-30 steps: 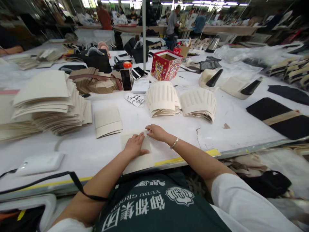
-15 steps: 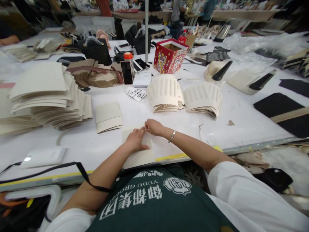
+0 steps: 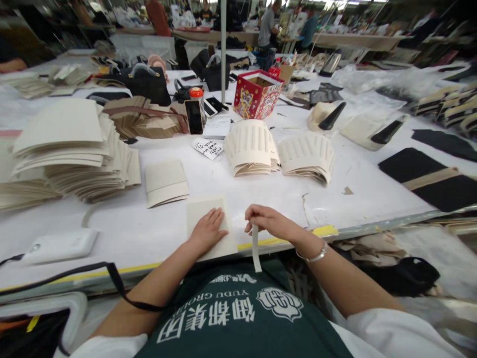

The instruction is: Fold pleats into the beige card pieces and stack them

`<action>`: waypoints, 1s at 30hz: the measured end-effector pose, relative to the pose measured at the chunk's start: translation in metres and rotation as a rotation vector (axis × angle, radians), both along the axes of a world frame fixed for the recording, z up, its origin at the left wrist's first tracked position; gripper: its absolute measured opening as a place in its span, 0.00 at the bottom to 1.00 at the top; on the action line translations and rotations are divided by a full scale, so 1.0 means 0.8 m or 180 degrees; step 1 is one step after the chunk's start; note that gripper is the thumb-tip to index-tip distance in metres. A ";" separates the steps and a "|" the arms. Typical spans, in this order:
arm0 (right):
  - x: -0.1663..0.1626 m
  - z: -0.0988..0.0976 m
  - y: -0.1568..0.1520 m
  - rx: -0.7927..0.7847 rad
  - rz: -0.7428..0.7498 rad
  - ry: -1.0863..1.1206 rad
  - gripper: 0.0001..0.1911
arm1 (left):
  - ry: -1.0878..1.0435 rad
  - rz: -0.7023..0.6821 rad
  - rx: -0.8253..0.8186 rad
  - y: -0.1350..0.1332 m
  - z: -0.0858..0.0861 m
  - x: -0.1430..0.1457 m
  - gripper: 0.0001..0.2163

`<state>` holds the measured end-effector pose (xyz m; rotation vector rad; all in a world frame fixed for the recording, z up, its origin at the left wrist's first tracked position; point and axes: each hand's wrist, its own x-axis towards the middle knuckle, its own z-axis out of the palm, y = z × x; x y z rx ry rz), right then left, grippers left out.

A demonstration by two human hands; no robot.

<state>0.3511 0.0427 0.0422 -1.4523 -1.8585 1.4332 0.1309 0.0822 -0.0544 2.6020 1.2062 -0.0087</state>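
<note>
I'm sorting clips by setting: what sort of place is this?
Probably a bag-making workshop: a stack of pale panels and a black bag lie on the worktable, with people at a bench behind.

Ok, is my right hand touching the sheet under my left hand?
Apart: the head view shows white table between your right hand and the sheet.

Right hand (image 3: 269,220) now off pale panel (image 3: 198,211), back toward body and apart from left hand (image 3: 207,230). Pale strip (image 3: 255,249) now dangles from right fingers, past surface edge. Panel's far right corner now uncovered. Left hand lies flatter.
</note>
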 end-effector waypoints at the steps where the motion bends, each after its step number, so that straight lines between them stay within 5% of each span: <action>1: -0.009 -0.013 0.023 -0.0025 -0.0388 -0.0136 0.10 | -0.0066 -0.0011 0.0058 -0.001 -0.002 -0.001 0.23; 3: -0.030 -0.044 0.067 0.0141 -0.0797 -0.0582 0.09 | -0.0183 0.0058 0.0063 0.004 -0.001 -0.001 0.17; 8: -0.068 -0.093 0.133 0.0338 -0.0342 -0.1652 0.08 | -0.0540 0.0847 -0.0185 0.046 0.013 0.014 0.10; 19: -0.076 -0.082 0.150 -0.0307 -0.0270 -0.1806 0.10 | -0.0636 0.1310 -0.0716 0.110 0.013 0.038 0.14; 30: -0.080 -0.088 0.144 -0.0107 -0.0356 -0.1903 0.10 | -0.1091 0.1135 -0.0559 0.089 0.008 0.026 0.19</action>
